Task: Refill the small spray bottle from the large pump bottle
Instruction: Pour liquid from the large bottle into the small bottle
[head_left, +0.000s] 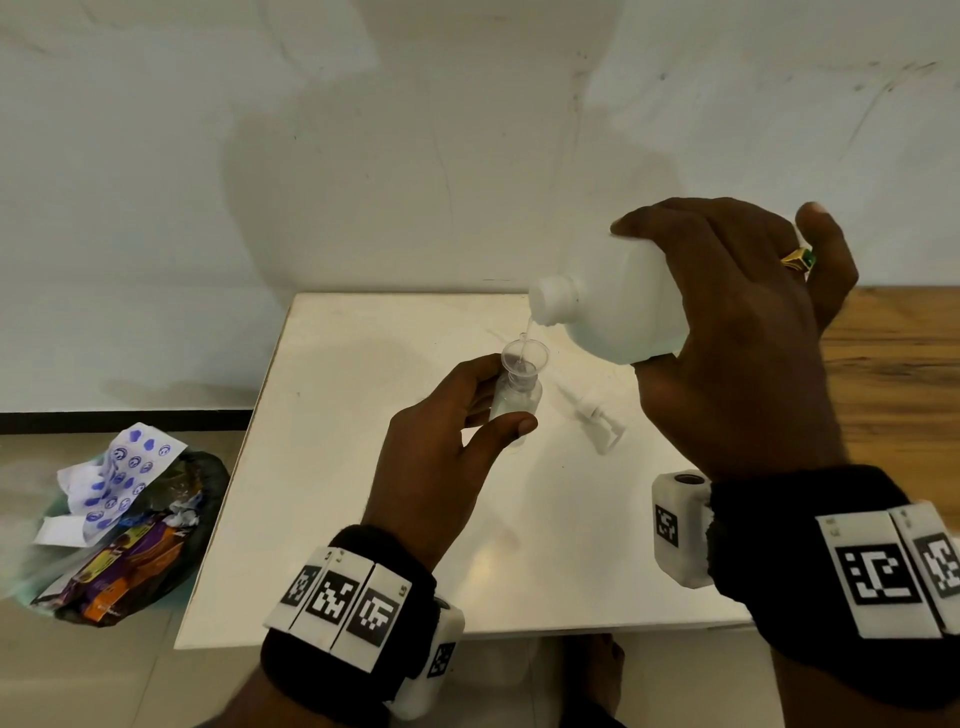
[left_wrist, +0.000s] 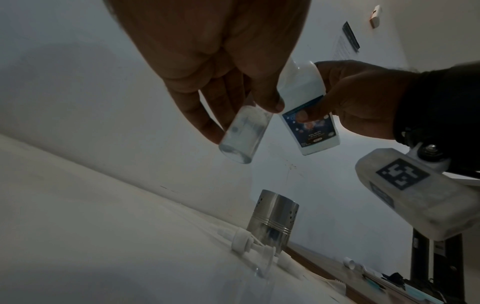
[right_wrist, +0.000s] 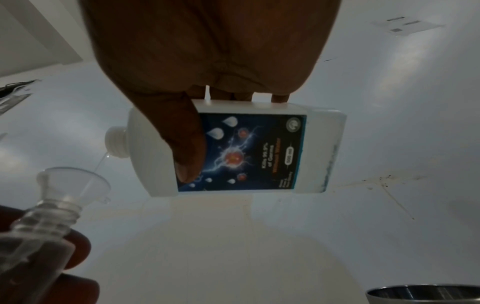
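Note:
My left hand (head_left: 457, 415) grips the small clear spray bottle (head_left: 514, 402) above the white table (head_left: 337, 467), a clear funnel (head_left: 524, 356) seated in its neck. My right hand (head_left: 737, 322) grips the large white bottle (head_left: 613, 312), tipped on its side with the open neck to the left. A thin stream runs from that neck into the funnel (right_wrist: 75, 181). The large bottle's blue label (right_wrist: 249, 152) shows in the right wrist view, my thumb across it. From the left wrist I see the small bottle (left_wrist: 241, 135) from below, pinched by fingers, and the large bottle (left_wrist: 306, 111) behind it.
The removed white pump head (head_left: 597, 421) and a small spray cap lie on the table right of the small bottle. A steel perforated cup (left_wrist: 272, 220) stands behind the pump head (left_wrist: 62, 240) parts. A bag of rubbish (head_left: 119, 530) sits on the floor at left. A wooden surface (head_left: 893, 364) lies at right.

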